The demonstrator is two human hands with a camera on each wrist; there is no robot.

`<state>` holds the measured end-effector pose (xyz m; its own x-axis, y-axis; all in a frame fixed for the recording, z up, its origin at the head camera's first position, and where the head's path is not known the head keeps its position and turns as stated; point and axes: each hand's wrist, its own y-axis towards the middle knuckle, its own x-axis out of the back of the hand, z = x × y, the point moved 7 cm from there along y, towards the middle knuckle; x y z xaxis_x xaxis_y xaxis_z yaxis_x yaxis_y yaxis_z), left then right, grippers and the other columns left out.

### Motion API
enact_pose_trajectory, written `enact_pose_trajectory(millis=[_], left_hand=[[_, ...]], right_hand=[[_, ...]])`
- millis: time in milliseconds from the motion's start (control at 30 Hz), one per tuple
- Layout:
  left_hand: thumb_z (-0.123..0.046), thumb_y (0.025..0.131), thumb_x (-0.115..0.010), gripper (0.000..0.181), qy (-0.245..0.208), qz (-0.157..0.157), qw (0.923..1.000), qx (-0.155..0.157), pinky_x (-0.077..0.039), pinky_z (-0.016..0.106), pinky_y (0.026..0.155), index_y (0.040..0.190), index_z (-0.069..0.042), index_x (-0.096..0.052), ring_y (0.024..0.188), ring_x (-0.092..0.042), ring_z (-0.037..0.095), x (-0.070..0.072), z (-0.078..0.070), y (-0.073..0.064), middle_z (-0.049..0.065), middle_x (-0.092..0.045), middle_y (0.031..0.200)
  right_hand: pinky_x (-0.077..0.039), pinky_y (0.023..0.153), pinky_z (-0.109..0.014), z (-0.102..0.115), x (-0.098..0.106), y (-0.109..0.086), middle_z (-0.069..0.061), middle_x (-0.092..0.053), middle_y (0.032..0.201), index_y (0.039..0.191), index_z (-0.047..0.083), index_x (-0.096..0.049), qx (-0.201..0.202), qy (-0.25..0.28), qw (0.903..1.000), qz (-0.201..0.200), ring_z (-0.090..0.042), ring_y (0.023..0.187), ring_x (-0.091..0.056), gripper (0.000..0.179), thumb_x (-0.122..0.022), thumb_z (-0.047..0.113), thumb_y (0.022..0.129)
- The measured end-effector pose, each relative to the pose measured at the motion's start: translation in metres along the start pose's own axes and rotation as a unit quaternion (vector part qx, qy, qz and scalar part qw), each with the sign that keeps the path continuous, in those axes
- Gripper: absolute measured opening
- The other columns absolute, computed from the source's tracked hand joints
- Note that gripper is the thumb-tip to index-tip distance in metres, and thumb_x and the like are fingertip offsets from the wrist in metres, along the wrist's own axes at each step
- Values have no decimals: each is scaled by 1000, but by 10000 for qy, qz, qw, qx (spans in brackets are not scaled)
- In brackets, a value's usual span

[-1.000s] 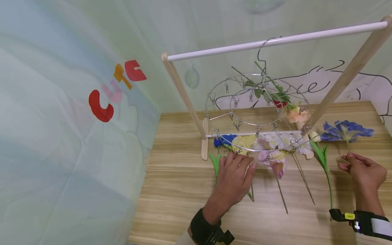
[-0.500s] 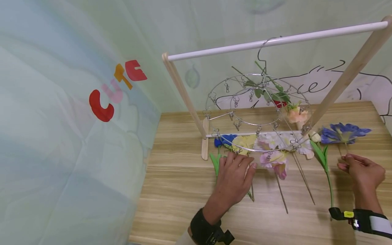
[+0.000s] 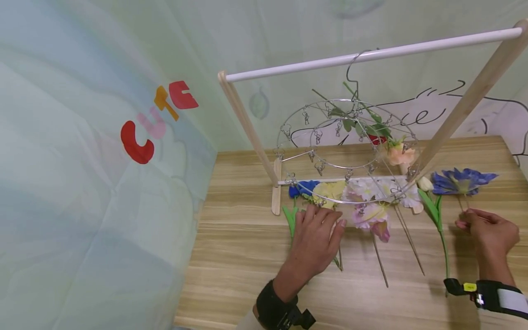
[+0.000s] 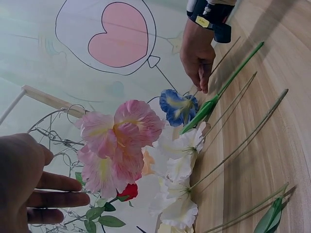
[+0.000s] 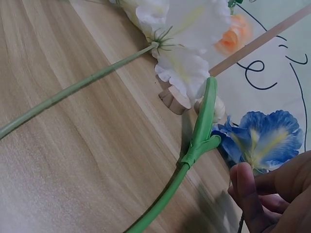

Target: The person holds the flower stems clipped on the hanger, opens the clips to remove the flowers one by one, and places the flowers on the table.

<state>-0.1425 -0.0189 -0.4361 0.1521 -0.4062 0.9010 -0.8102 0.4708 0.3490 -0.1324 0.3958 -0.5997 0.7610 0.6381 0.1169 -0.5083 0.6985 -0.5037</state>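
The right hand (image 3: 492,233) pinches the large blue flower (image 3: 463,182) by its stem, beside the white bud (image 3: 425,184). The left hand (image 3: 315,238), fingers loosely extended, seems to hold nothing near the yellow flower (image 3: 330,190).

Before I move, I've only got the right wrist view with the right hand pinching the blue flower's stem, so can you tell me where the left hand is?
Observer: In the head view, the left hand appears just below the yellow flower.
Operator: Is it gripping anything?
Observer: Not that I can see; in the left wrist view its fingers are extended, with nothing visible in them.
Operator: And what's hanging from the stand?
Observer: A wire hanger, its hook over the white bar, as the head view shows.
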Motion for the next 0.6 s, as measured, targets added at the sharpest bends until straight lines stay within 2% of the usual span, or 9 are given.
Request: enact_pose_trajectory(millis=[333, 600], left_hand=[[-38, 115, -40, 42, -30, -3, 10000, 1, -32, 33, 84, 126, -18, -76, 110, -53, 17, 1, -1, 0, -5, -74, 123], [-38, 115, -41, 41, 17, -14, 10000, 18, -33, 32, 84, 126, -19, -75, 109, -53, 16, 2, 0, -1, -5, -74, 121]], right_hand=[[-50, 45, -17, -3, -1, -1, 23, -60, 53, 74, 29, -65, 198, -449, 9988, -47, 0, 44, -62, 38, -65, 5, 102], [-49, 45, -16, -3, 1, 0, 27, -55, 52, 81, 30, -64, 425, -1133, 9926, -140, 3, 43, -59, 30, -64, 8, 103]])
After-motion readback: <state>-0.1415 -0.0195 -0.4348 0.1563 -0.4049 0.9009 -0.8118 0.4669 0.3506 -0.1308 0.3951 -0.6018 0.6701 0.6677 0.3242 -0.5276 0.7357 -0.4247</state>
